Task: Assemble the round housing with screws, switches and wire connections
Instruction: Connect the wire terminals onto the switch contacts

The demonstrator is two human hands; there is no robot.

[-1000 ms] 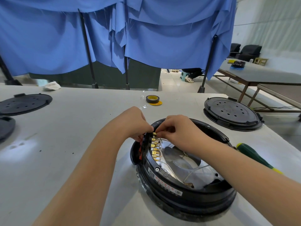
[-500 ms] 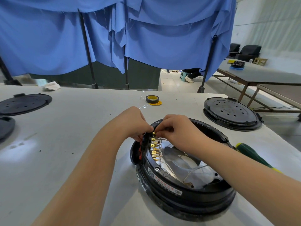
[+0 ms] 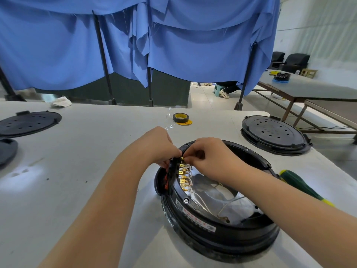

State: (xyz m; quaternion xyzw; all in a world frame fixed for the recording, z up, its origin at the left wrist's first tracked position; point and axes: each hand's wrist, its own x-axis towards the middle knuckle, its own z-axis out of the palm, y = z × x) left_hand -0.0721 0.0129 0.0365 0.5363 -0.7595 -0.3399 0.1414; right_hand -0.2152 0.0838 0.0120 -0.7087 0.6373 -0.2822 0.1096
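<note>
The round black housing lies open on the white table, showing a shiny metal plate and thin white wires inside. A black switch block with a row of brass terminals stands at its left rim. My left hand grips the top of the switch block from outside. My right hand pinches a wire connector at the topmost brass terminal; the connector itself is hidden by my fingers.
A green-handled screwdriver lies right of the housing. A roll of black and yellow tape sits farther back. Round black lids lie at the right and far left. Blue cloth hangs behind the table.
Both hands have stayed at the top terminal with only slight finger movement. The housing has not moved.
</note>
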